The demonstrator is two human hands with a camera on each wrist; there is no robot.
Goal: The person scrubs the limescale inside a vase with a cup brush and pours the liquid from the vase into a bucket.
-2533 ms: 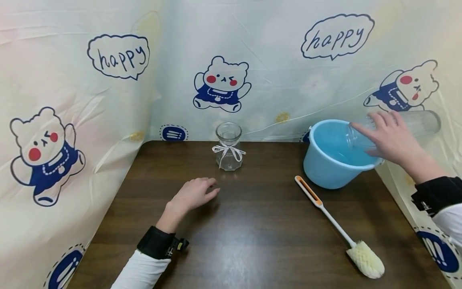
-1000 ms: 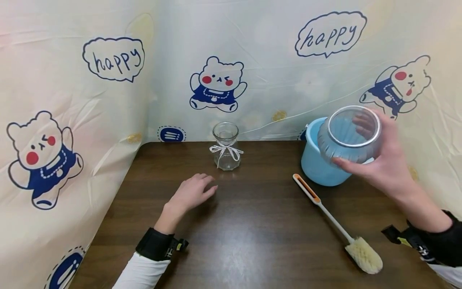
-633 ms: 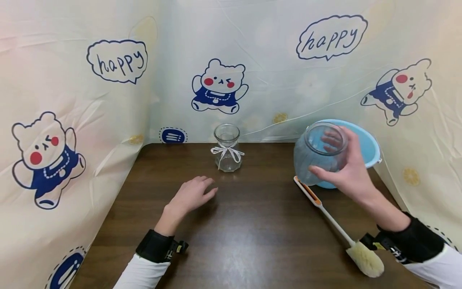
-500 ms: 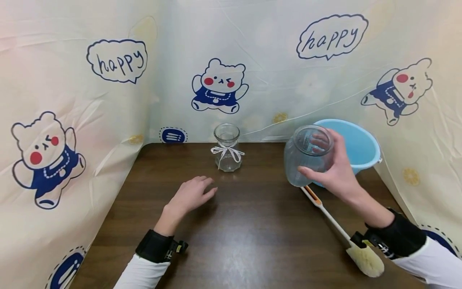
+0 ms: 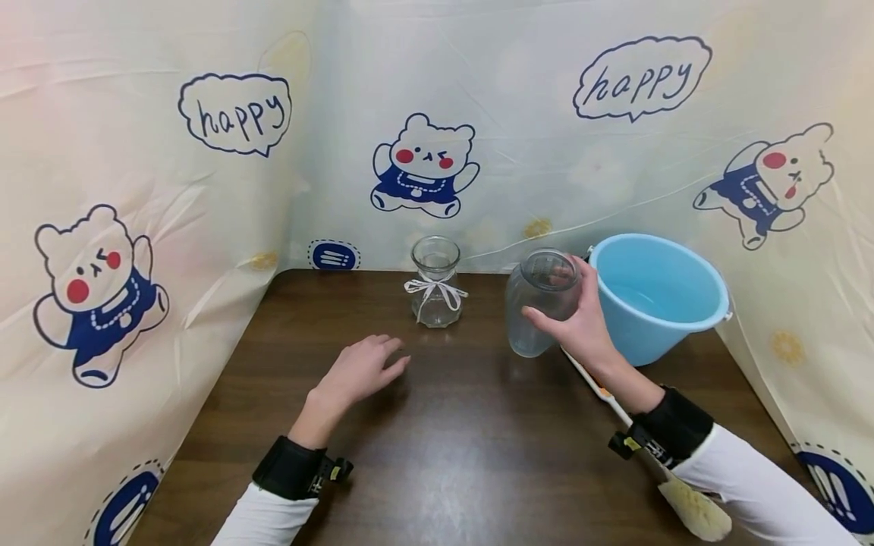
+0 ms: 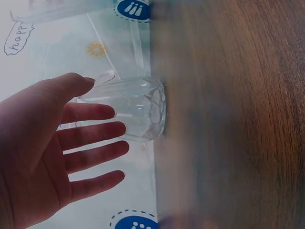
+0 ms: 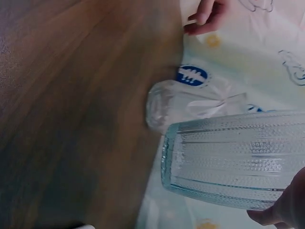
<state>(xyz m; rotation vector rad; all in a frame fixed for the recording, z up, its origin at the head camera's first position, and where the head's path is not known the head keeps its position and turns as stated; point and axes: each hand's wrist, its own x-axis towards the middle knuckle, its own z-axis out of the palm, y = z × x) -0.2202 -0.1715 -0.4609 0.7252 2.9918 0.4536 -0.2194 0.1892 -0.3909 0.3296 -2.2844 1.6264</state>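
My right hand [image 5: 586, 326] grips a tall clear glass vase [image 5: 524, 322] round its upper side, thumb in front and fingers behind. The vase is nearly upright, mouth up, left of the bucket. In the right wrist view its textured, ribbed wall [image 7: 219, 162] fills the lower right; whether its base touches the table I cannot tell. A smaller glass vase [image 5: 437, 307] with a white ribbon bow stands at the table's back. Nearest to it, my left hand [image 5: 362, 368] holds nothing, its fingers loosely extended in the left wrist view, where the small vase [image 6: 147, 112] shows behind them.
A light blue bucket [image 5: 645, 345] with water in it stands at the back right. A long-handled brush lies beside it, its cream head [image 5: 696, 512] toward the front right and its handle partly behind my right arm. The brown table [image 5: 464, 455] meets a printed curtain [image 5: 519, 91].
My right hand has turned the tall vase from lying tilted over the bucket to nearly upright and carried it left, beside the bucket. My left hand has stayed in place.
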